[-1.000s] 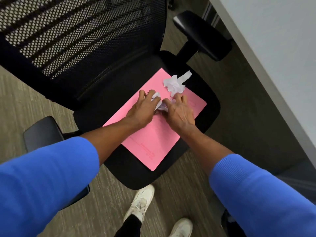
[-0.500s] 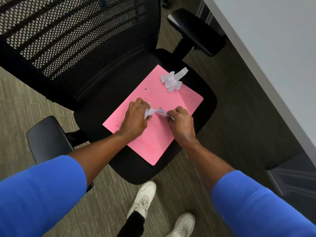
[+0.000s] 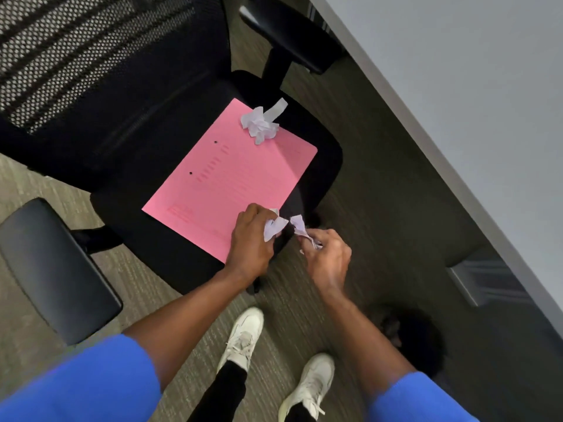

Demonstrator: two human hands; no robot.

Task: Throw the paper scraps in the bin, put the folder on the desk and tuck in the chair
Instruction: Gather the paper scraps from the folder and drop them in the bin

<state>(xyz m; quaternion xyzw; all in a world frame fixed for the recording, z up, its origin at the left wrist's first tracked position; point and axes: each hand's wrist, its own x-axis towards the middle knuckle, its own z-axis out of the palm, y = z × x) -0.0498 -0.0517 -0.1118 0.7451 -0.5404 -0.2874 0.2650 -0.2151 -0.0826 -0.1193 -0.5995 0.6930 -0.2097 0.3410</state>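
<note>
A pink folder (image 3: 231, 175) lies flat on the black seat of the office chair (image 3: 128, 226). One crumpled white paper scrap (image 3: 261, 123) rests on the folder's far corner. My left hand (image 3: 251, 242) is closed around a white scrap (image 3: 274, 227) over the folder's near corner. Just right of it, past the seat's front edge, my right hand (image 3: 327, 258) grips another scrap (image 3: 300, 226). The two held scraps are a small gap apart. No bin is in view.
The grey desk (image 3: 457, 86) runs along the right, its edge close to the chair's right armrest (image 3: 292, 41). The left armrest (image 3: 51, 266) is near my left arm. My white shoes (image 3: 243, 336) stand on carpet in front of the seat.
Both hands have lifted scraps off the middle of the folder and drawn back toward me, past the folder's near corner. The folder and the far scrap have stayed in place.
</note>
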